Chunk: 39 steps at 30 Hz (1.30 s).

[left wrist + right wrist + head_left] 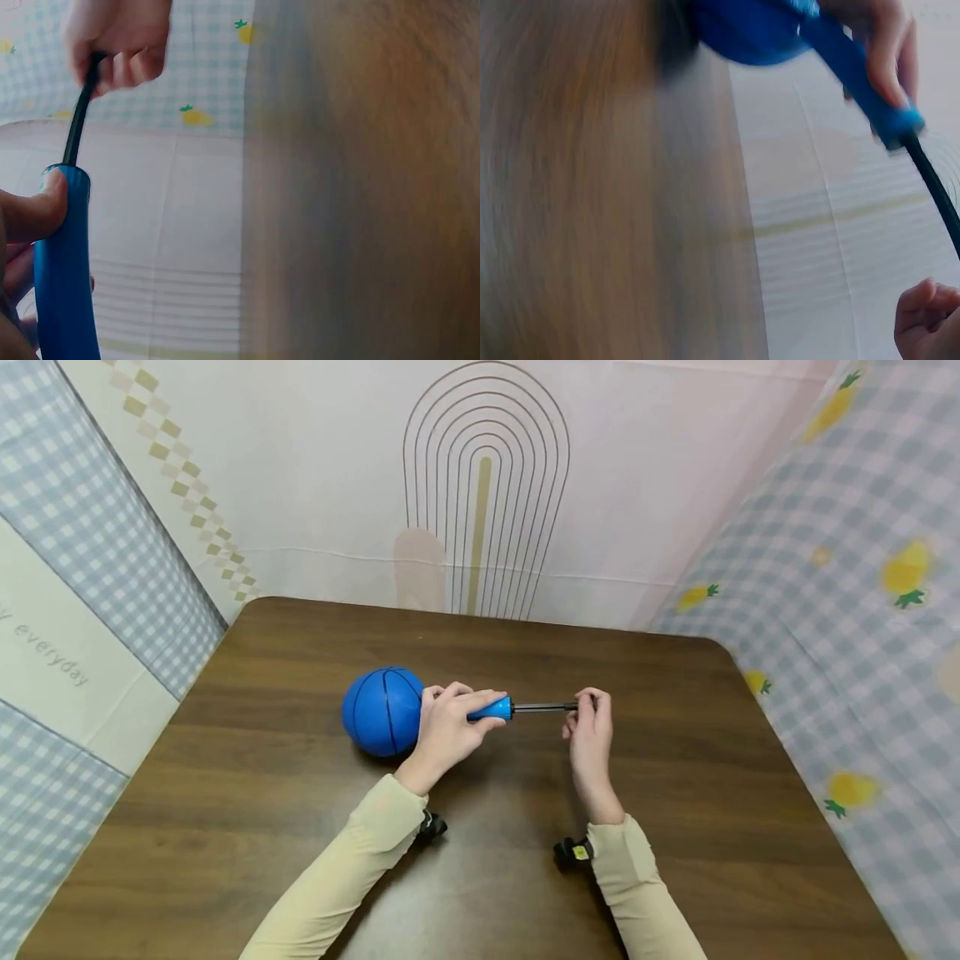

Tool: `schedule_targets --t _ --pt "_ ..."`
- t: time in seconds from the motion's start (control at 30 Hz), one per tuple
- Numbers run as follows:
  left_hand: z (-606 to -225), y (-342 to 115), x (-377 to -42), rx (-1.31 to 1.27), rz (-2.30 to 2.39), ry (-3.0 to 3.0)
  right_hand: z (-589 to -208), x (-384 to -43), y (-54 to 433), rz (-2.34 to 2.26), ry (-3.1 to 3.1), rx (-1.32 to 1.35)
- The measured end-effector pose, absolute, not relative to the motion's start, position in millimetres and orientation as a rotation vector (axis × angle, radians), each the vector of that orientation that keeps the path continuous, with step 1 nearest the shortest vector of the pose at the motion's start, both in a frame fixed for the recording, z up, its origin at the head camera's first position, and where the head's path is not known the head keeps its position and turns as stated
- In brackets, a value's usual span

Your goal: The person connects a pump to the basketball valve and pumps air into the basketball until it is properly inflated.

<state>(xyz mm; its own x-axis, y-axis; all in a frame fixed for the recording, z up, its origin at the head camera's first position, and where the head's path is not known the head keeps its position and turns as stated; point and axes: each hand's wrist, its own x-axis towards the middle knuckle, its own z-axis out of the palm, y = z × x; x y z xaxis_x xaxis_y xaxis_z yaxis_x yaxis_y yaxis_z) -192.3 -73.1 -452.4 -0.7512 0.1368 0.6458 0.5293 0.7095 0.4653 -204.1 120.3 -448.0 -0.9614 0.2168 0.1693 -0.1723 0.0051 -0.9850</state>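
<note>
A blue hand pump (501,708) is held level above the table, its dark rod (543,707) drawn out to the right. My left hand (448,727) grips the blue barrel (66,262), thumb lying along it near the rod end. At the rod's far end, my right hand (591,739) holds the dark handle, mostly covered by curled fingers. Left of the left hand is a blue ball (382,712) with black seam lines. The right wrist view also shows the ball (754,30) beside the barrel's rear end; whether they are joined is hidden behind the left hand.
Beneath everything lies a brown wooden table (465,893). A pale patterned cloth (322,468) hangs behind its far edge, and checked cloth with pineapple prints (847,610) hangs at the right. Dark wrist cameras (573,853) sit on both sleeves.
</note>
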Motion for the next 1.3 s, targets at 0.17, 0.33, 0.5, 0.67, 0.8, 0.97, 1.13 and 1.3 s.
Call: schedule_targets --t 0.17,0.33,0.5,0.67,0.8,0.97,1.13,1.3 --pt "-458.5 -62.7 -194.6 -0.538 -0.95 -2.271 -453.1 -198.2 89.7 2.079 -2.071 0.066" --pt "-460.4 -60.7 -194.6 -0.559 -0.935 -2.259 -459.6 -193.7 86.3 1.942 -2.261 0.167" --pt "-459.1 -67.7 -194.2 -0.575 -0.831 -2.29 -461.5 -193.7 105.1 1.859 -2.285 0.117" --pt "-455.9 -76.6 -196.3 -0.575 -0.806 -2.287 -449.8 -199.4 119.5 2.014 -2.048 0.025" --pt "-458.6 -76.2 -198.4 -0.597 -0.768 -2.243 -455.0 -198.6 109.3 2.058 -2.056 0.024" --pt "-463.5 -67.4 -199.9 -0.666 -0.682 -2.211 -471.0 -189.8 90.7 2.041 -2.24 0.161" --pt "-459.6 -69.9 -200.2 -0.684 -0.733 -2.269 -466.3 -192.4 98.3 1.755 -2.468 0.344" --pt "-456.8 -81.8 -198.1 -0.682 -0.768 -2.336 -455.2 -196.2 120.1 1.557 -2.571 0.322"
